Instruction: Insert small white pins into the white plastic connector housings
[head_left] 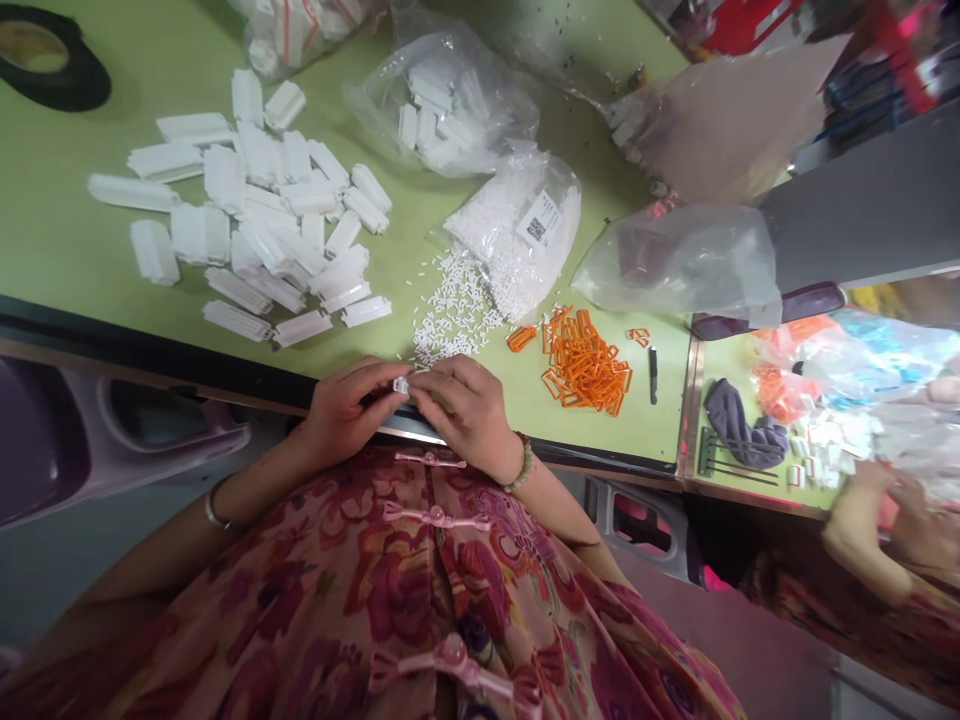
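Observation:
At the table's front edge, my left hand [346,412] pinches a small white plastic part [400,385] between thumb and fingers. My right hand [471,408] meets it from the other side, its fingertips closed at the part's right end; anything smaller between them is too small to tell. Just beyond my hands lies a spread of tiny white pieces [454,310], spilling from a clear bag [517,235] with a printed label. Orange frames [589,365] are heaped to the right. White plastic housings [262,215] form a loose pile at the left.
Black tape roll [75,75] at far left; bag of white housings [439,110] at the back. Crumpled clear bag [682,260] and small black tool [653,375] at right. Another person's hands [870,515] work at the adjoining table, near a grey cloth [739,425]. Purple chair [172,420] at left.

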